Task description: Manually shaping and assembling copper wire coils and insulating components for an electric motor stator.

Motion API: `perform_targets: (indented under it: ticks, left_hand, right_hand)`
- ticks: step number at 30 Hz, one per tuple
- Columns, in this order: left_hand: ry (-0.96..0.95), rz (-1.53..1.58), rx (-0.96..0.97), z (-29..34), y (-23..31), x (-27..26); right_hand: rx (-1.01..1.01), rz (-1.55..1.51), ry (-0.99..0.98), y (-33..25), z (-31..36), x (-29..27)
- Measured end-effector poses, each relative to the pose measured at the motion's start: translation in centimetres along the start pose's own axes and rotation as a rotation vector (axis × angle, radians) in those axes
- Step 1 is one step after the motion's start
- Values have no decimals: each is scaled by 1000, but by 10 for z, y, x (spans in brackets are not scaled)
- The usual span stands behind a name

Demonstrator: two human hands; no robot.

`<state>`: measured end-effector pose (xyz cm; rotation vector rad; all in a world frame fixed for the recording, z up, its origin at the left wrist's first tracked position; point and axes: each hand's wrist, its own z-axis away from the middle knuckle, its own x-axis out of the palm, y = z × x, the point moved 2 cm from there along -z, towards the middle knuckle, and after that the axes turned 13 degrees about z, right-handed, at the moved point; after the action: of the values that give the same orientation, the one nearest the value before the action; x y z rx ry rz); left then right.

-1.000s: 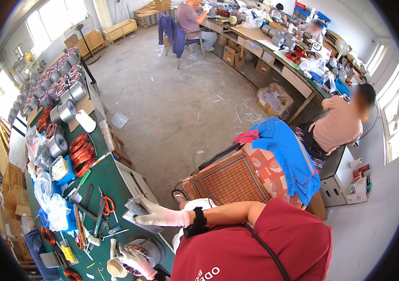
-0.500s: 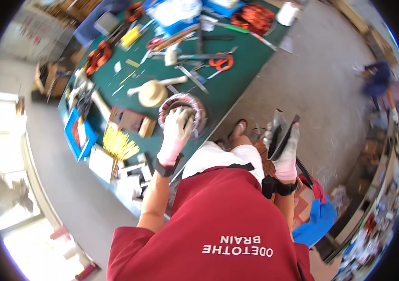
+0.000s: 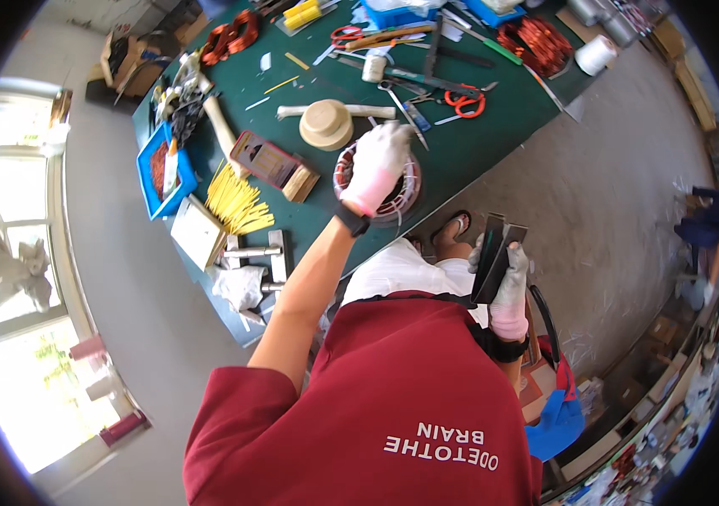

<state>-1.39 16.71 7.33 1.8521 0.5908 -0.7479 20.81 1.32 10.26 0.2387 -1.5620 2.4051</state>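
My left hand [image 3: 380, 160], in a white and pink glove, is over a ring-shaped motor stator [image 3: 413, 187] with white lacing around its windings. It covers much of the ring's opening; its fingertips are smeared by motion near the far rim, so their grip does not show. Beside the stator stands a pale stepped round block [image 3: 326, 125] with a pale rod behind it. Away from the table, my gloved right hand [image 3: 511, 291] is closed around a black V-shaped object [image 3: 494, 261] of two flat leaves joined at the bottom.
Scissors [image 3: 465, 101] and several hand tools lie beyond the stator on the green table [image 3: 292, 63]. A phone [image 3: 264, 158] leans on a wooden block [image 3: 299, 183], near yellow strips [image 3: 237, 202] and a blue tray [image 3: 163, 173]. Copper coils [image 3: 535, 46] lie at the far right.
The view has shifted, moving the table things rightward in the picture. My left hand has gone from the stator's middle toward its far rim. My right hand still holds the black object.
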Motion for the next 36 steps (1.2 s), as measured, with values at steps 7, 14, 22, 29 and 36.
perform_targets:
  ticks: [7,14,22,29,36]
  left_hand:
    - [-232,-69,203,5,19,10]
    - [-158,193,330,29,46,-1]
    - [-93,460,309,60,90,-35]
    - [-150,182,138,35,48,-4]
    - [-377,253,179,30,26,8]
  right_hand:
    - [-2,-24,134,-3,-1,-5]
    - [43,-43,130,1,-17,2]
    - [-19,-4,124,-7,-13,-3]
    - [49,-83,65,-1,-11,2]
    - [-273,765,-72,13,-34,-45]
